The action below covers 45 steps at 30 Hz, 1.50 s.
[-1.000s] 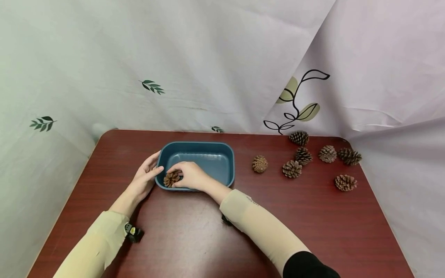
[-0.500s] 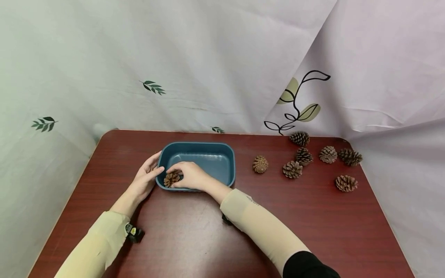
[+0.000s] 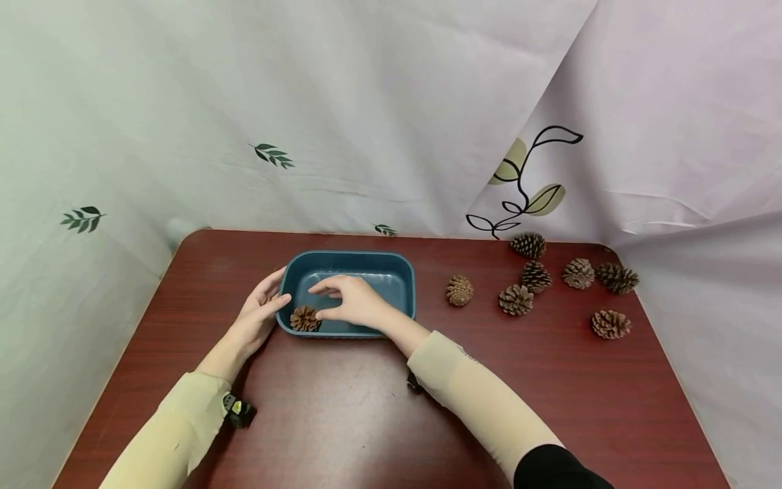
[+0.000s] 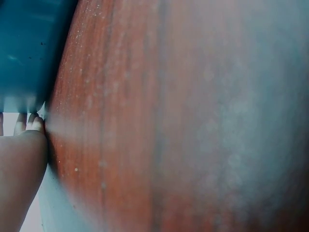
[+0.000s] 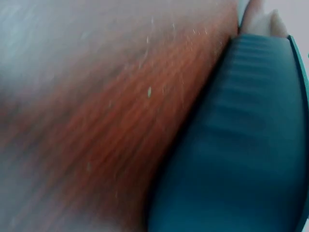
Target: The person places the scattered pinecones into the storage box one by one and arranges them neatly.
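Observation:
A dark blue rectangular plastic tub (image 3: 353,334) stands on the table, its long side wall filling much of the right wrist view. My left hand (image 3: 255,319) grips its left end, thumb over the rim and fingers along the outer wall. One brown pine cone (image 3: 303,319) lies in the tub's near left corner. Just right of that cone, over the tub, my right hand (image 3: 357,302) has thumb and fingers spread apart and holds nothing. In the left wrist view, fingertips (image 4: 36,123) show beside the tub's end (image 4: 24,53).
Several pine cones lie on the right side of the reddish-brown table (image 3: 342,407). The closest to the tub is a lone cone (image 3: 459,291); another cone (image 3: 611,324) lies near the right edge. A pale curtain (image 3: 366,122) hangs behind the table.
My right hand has let go of the pine cone in the tub's corner. It has opened and drawn back up and to the right. The left hand keeps its place.

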Tool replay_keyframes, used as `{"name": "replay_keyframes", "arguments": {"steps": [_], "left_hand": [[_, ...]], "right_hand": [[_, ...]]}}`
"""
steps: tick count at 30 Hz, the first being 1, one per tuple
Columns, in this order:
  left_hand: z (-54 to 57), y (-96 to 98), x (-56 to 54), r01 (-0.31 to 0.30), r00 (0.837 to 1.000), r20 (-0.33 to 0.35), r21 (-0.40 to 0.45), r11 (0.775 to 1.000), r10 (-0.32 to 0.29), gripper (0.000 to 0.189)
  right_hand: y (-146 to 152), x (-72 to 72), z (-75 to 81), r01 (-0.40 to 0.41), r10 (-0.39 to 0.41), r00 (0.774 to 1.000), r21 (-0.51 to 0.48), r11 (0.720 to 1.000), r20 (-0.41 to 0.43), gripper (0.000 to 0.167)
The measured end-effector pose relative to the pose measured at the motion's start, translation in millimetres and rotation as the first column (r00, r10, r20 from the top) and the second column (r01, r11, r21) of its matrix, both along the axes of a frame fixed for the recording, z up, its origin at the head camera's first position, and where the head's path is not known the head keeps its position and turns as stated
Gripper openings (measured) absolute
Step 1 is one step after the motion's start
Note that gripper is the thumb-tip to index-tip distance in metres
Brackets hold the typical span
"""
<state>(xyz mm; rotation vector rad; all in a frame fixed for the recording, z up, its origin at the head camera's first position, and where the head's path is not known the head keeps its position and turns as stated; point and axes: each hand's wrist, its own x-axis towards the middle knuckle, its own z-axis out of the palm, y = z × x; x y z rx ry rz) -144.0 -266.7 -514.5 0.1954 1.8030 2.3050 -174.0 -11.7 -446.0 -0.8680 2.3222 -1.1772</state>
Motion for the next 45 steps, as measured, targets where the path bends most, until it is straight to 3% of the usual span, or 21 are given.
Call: {"name": "replay_keyframes", "arguments": {"steps": [12, 23, 32, 45], "left_hand": [[0.0, 2.8, -0.8, -0.002, 1.0, -0.002, 0.009, 1.0, 0.002, 0.057], [-0.2, 4.6, -0.5, -0.015, 1.0, 0.008, -0.013, 1.0, 0.015, 0.058], [1.7, 6.9, 1.9, -0.036, 0.999, 0.017, -0.002, 0.999, 0.036, 0.06], [1.6, 4.1, 1.6, -0.04, 0.999, 0.007, -0.001, 0.999, 0.04, 0.056]], "right_hand": [[47, -2.6, 11.7, 0.086, -0.093, 0.995, -0.135, 0.987, -0.047, 0.045], [88, -3.8, 23.4, 0.216, -0.233, 0.972, -0.31, 0.926, -0.017, 0.039], [120, -5.9, 29.4, 0.284, -0.311, 0.95, -0.35, 0.892, -0.02, 0.038], [169, -16.1, 23.5, 0.413, -0.443, 0.896, -0.315, 0.855, -0.027, 0.039]]}}
